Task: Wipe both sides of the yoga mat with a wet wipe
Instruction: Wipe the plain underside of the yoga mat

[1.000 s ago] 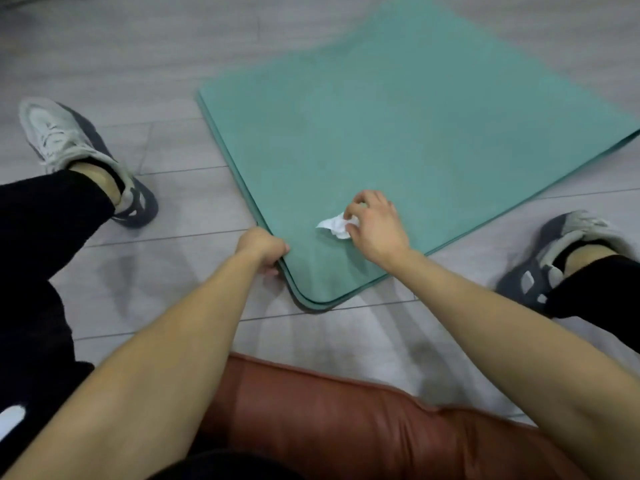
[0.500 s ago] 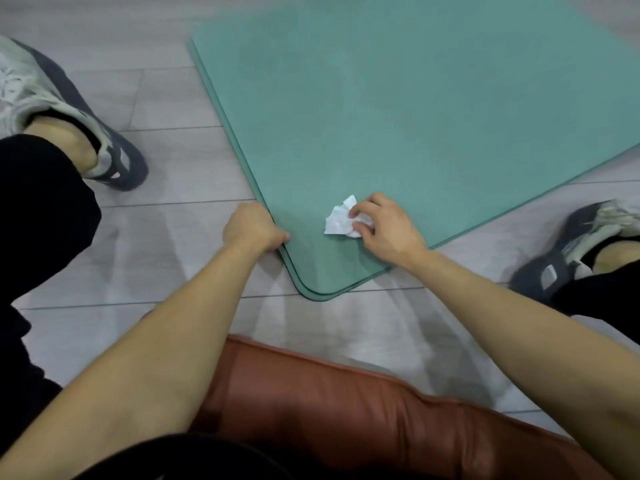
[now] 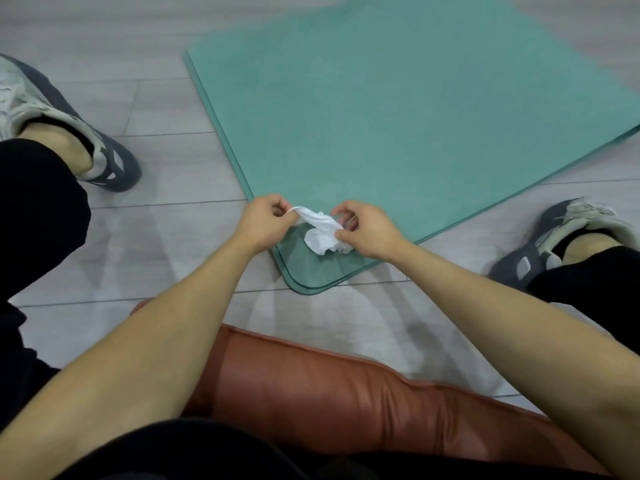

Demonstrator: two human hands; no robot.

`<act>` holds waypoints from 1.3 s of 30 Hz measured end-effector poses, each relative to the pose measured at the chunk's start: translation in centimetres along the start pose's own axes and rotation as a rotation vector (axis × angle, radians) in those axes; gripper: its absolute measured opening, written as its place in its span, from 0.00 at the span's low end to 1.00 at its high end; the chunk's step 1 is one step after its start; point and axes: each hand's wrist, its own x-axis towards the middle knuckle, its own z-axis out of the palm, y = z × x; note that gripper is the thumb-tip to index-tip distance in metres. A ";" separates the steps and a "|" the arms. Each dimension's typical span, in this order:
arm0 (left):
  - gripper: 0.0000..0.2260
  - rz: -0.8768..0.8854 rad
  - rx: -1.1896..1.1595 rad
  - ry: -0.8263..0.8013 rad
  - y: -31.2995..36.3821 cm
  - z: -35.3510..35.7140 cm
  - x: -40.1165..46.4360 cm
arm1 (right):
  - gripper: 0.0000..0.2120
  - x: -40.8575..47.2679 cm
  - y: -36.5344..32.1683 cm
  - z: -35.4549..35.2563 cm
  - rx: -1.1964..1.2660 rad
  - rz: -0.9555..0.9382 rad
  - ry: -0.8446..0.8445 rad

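A teal yoga mat [image 3: 398,116] lies folded in two layers on the grey floor, its rounded near corner pointing at me. Above that corner both hands hold a crumpled white wet wipe [image 3: 320,232]. My left hand [image 3: 265,220] pinches one end of the wipe between thumb and fingers. My right hand [image 3: 363,225] grips the bunched other end. The wipe is stretched a little between them and hangs just over the mat.
I sit on a brown leather seat [image 3: 346,386]. My legs in black trousers spread to both sides, with a grey sneaker at the left [image 3: 62,126] and another at the right [image 3: 561,233]. Grey wood-look floor [image 3: 166,244] surrounds the mat.
My left hand let go of the mat's edge and took hold of one end of the wipe. The right hand lifted the wipe off the mat.
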 end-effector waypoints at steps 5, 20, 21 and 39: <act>0.03 -0.078 -0.032 0.152 0.0 0.6 -0.1 | 0.28 -0.7 -0.1 0.8 -0.126 -0.027 0.122; 0.23 0.059 -0.209 -0.338 1.8 1.4 1.3 | 0.12 0.1 -0.5 0.5 -0.052 0.055 0.322; 0.22 0.053 -0.217 -0.262 1.6 1.7 1.5 | 0.12 0.3 -0.8 0.1 -0.059 0.052 0.303; 0.09 0.038 -0.099 -0.070 1.5 -0.5 1.3 | 0.11 1.1 -1.8 -1.8 0.396 0.219 0.203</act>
